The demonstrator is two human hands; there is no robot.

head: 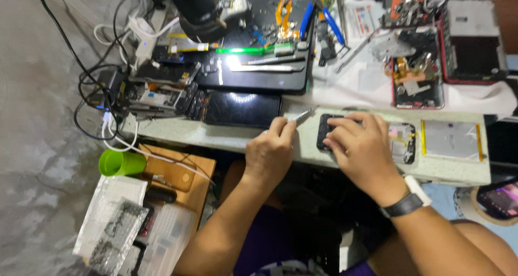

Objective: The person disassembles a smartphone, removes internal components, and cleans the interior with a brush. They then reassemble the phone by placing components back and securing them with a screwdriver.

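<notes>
the small black opened phone body (325, 131) lies flat at the centre of the frame, on the near edge of the pale speckled workbench (216, 133), with exposed boards showing to its right.

left to right:
- lower left of the frame: a bright green plastic cup (120, 163) and clear plastic parts bags (110, 222), well apart from the work.
- upper left: a tangle of black and white cables (102, 92) beside stripped circuit assemblies.
- centre left: a dark glossy tablet screen (243, 109), just beside the left hand.
- the left hand (270, 152) is clenched around thin metal tweezers (300, 116); the tip points at the left end of the phone body, near it; contact cannot be told.
- the right hand (359, 146), with a black wristband, presses down on the phone body with spread fingers, pinning it rather than lifting it.
- centre right: a flat silver rectangular panel with yellow edging (450, 140) lies on the workbench.

step in hand, as judged: the phone body is steadied while the tweezers are brought to its left end. the next move calls for a fine, steady tip placement, firm downward hold, and light force, since small parts could slip or bend.
</notes>
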